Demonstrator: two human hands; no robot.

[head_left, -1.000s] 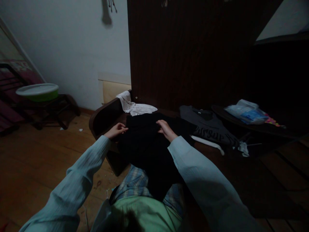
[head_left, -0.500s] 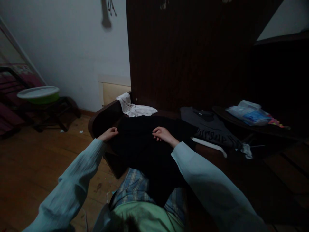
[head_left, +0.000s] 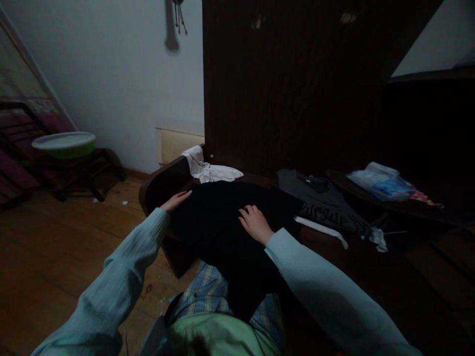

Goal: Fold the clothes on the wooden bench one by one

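Black cloth (head_left: 222, 227): spread across the dark wooden seat (head_left: 153, 179), spilling near onto plaid fabric (head_left: 206, 287).
Left hand (head_left: 178, 200): open, fingers straight at its left edge!
Right hand (head_left: 255, 223): open too, palm down over the middle.
Far side: white cloth (head_left: 215, 173) left, grey shirt (head_left: 328, 199) right.
Room: dim; green basin (head_left: 74, 149) far left, wooden floor (head_left: 67, 237).

We log: garment (head_left: 222, 222) plain black; shirt (head_left: 336, 197) grey, lettering (head_left: 328, 213) black; cloth (head_left: 214, 172) white; our sleeves (head_left: 129, 262) pale blue; our trousers (head_left: 208, 287) blue plaid, pale lines; our top (head_left: 217, 329) light green; basin (head_left: 74, 150) green, whitish above; panel (head_left: 297, 99) dark brown.
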